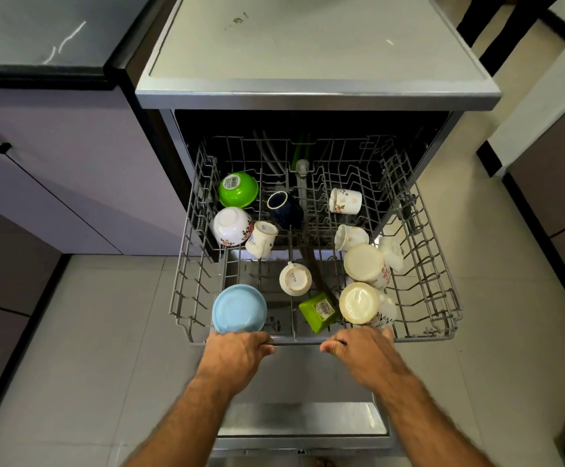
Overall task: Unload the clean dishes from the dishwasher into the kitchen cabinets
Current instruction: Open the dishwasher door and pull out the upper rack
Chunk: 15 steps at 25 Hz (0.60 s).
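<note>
Gripping the rack (186, 264) by its front rail, my left hand (237, 355) and right hand (362, 352) curl round the wire. Just behind sits a blue bowl (239, 309) at the front-left corner; a green bowl (238, 189) lies far left.

Upper rack (190, 264) extended over open dishwasher door (303, 419). Left hand (237, 352) and right hand (362, 348) both grip the rack's front rail. Blue bowl (239, 308) inverted at front left corner; green bowl (238, 189) at rear left; navy mug (284, 205) near centre rear; cream bowls at front right.
</note>
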### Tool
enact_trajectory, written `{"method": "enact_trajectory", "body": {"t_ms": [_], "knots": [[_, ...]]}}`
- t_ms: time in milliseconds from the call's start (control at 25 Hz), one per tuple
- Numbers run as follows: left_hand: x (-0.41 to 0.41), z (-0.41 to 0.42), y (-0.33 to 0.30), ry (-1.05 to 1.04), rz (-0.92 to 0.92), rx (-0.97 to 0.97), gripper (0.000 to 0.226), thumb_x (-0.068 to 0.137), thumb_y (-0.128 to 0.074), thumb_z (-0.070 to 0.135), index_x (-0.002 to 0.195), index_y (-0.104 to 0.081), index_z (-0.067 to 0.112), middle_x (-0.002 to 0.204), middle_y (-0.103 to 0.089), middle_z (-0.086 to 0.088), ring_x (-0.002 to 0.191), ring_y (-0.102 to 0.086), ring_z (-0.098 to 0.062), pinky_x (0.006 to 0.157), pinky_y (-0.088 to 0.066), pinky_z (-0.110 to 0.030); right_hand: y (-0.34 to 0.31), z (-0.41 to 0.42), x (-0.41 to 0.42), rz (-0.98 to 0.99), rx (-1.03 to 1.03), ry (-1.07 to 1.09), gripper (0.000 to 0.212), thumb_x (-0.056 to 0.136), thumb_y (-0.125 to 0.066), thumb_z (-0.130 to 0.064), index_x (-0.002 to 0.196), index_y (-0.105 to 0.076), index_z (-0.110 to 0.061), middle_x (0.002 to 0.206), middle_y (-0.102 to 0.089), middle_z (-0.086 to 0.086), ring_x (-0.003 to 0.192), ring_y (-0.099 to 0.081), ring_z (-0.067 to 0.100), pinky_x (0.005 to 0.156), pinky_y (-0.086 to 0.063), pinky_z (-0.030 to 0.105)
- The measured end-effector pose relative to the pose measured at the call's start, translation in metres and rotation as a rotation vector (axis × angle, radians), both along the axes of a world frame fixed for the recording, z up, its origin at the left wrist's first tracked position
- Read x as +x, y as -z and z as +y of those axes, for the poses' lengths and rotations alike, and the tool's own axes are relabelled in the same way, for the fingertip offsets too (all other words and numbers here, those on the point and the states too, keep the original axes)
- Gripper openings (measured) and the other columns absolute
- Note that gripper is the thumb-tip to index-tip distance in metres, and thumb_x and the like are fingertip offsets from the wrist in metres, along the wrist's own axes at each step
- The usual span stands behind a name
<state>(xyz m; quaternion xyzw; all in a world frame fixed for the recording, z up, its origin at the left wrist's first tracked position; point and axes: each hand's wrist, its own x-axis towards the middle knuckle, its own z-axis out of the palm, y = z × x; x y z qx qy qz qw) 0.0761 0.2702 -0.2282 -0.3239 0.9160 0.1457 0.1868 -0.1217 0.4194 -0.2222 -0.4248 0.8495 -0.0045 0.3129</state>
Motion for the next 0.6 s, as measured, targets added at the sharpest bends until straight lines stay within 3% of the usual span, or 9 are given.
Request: {"method": "enact_trajectory", "body": {"t_ms": [360,480,600], "knots": [[0.006,0.017,-0.001,-0.019,-0.018,0.029,0.042,0.097,-0.028,0.062,0.127,-0.052,0.043,0.119,-0.065,0.013,0.108,-0.060,-0.010,0.092,-0.043,-0.031,0.000,0.016,0.004,-0.055,0.036,0.020,0.042,0.092,-0.045,-0.066,0.113,-0.068,-0.038,0.108,-0.068,-0.012,0.109,-0.055,0.012,0.108,-0.028,0.045],[0.009,0.019,0.000,-0.018,-0.046,0.054,0.045,0.097,-0.029,0.062,0.134,-0.045,0.042,0.135,-0.056,0.011,0.125,-0.049,-0.013,0.104,-0.034,-0.035,-0.003,0.014,0.005,-0.061,0.047,0.013,0.045,0.093,-0.043,-0.065,0.119,-0.066,-0.036,0.114,-0.067,-0.011,0.114,-0.055,0.013,0.109,-0.027,0.045],[0.017,0.027,-0.013,-0.051,-0.017,0.102,0.061,0.097,-0.031,0.061,0.151,-0.025,0.032,0.154,-0.034,0.006,0.143,-0.028,-0.017,0.119,-0.017,-0.037,-0.016,0.017,0.012,-0.040,-0.012,0.014,0.048,0.095,-0.047,-0.059,0.133,-0.056,-0.031,0.125,-0.063,-0.005,0.121,-0.054,0.017,0.108,-0.033,0.043]]}}
